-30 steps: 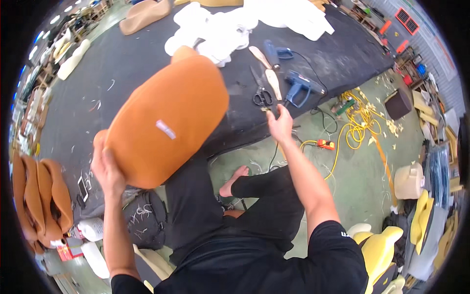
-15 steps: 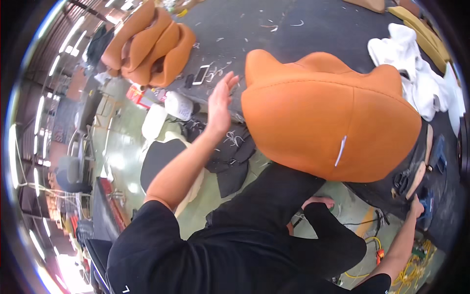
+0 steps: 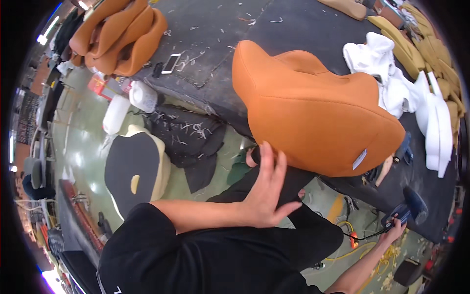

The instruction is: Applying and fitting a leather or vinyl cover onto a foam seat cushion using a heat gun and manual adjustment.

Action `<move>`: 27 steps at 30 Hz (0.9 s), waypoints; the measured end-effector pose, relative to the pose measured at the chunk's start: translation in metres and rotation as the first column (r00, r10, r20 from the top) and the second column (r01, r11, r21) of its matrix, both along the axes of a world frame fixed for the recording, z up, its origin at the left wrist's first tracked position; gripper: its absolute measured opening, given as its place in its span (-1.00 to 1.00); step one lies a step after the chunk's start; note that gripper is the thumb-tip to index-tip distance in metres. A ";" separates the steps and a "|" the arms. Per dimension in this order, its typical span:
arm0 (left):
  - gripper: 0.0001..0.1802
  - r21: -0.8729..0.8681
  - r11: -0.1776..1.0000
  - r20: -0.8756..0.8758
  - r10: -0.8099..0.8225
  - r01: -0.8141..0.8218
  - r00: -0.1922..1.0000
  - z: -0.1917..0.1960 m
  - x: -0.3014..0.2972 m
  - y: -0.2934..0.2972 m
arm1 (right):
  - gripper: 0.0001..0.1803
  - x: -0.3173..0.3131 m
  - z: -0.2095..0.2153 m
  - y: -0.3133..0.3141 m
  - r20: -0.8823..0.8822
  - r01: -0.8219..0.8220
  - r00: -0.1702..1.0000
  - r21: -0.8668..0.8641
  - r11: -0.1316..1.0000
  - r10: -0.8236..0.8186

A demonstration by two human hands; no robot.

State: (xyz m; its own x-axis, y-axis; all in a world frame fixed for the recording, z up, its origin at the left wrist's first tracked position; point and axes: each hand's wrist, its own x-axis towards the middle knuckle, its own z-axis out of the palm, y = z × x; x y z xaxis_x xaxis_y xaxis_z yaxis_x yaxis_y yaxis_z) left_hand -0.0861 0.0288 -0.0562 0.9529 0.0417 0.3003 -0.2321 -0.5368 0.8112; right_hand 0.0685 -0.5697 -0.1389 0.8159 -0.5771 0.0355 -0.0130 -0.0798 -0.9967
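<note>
A large orange upholstered seat cushion (image 3: pixel 313 112) with a small white tag lies on the dark worktable (image 3: pixel 274 29), overhanging its near edge. My left hand (image 3: pixel 267 191) is spread flat, fingers apart, with the fingertips against the cushion's lower edge; it holds nothing. At the lower right my right hand (image 3: pixel 393 228) is closed around the grip of a blue hand tool (image 3: pixel 410 209) with a black cable, at the table's edge. My black-clothed legs lie below the cushion.
A stack of orange cushions (image 3: pixel 117 34) and a phone (image 3: pixel 170 63) are at the table's far left. White foam pieces (image 3: pixel 391 73) lie right of the cushion. On the green floor are a black and cream seat (image 3: pixel 134 171), white jugs (image 3: pixel 115 115) and yellow cable (image 3: pixel 387 255).
The view has swung round. My left hand has slid from the cushion's side to its lower edge. My right hand, reaching among the tools a second ago, now grips the blue tool.
</note>
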 end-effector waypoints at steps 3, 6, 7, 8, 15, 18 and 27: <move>0.13 0.289 0.904 0.051 -0.343 0.315 0.938 -0.004 -0.012 -0.004 | -0.33 -0.084 0.081 0.084 0.224 -0.074 0.972 -0.024 0.997 0.078; -0.04 0.451 0.780 0.033 -0.500 0.433 0.865 -0.004 -0.006 -0.011 | -0.28 -0.149 0.132 0.145 0.153 -0.058 0.985 -0.173 0.983 0.085; -0.07 0.537 0.730 0.016 -0.509 0.422 0.861 -0.007 -0.004 -0.009 | -0.28 -0.162 0.122 0.151 0.156 0.017 0.988 -0.223 0.975 0.018; -0.09 0.603 0.687 -0.005 -0.506 0.406 0.863 -0.008 -0.002 -0.006 | -0.29 -0.174 0.123 0.183 0.170 0.006 0.985 -0.226 0.974 0.033; -0.08 0.859 0.453 0.029 -0.508 0.238 0.861 0.001 0.014 0.008 | -0.21 -0.224 0.160 0.288 0.128 -0.459 0.885 0.074 0.886 0.448; -0.03 0.881 0.409 0.004 -0.509 0.237 0.861 0.011 0.018 0.012 | -0.27 -0.229 0.158 0.300 0.061 -0.508 0.861 0.068 0.859 0.505; 0.03 0.919 0.324 -0.028 -0.515 0.225 0.857 0.029 0.018 0.016 | -0.54 -0.228 0.167 0.314 0.058 -0.610 0.780 -0.149 0.778 0.622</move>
State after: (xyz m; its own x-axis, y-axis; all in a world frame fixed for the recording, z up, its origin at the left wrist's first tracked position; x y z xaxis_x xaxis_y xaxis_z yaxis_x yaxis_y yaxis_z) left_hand -0.0677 0.0448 -0.0277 0.6860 -0.7159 0.1297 -0.6964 -0.6978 -0.1680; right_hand -0.1594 -0.2553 0.0282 0.9837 0.0615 0.1687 0.1762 -0.1510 -0.9727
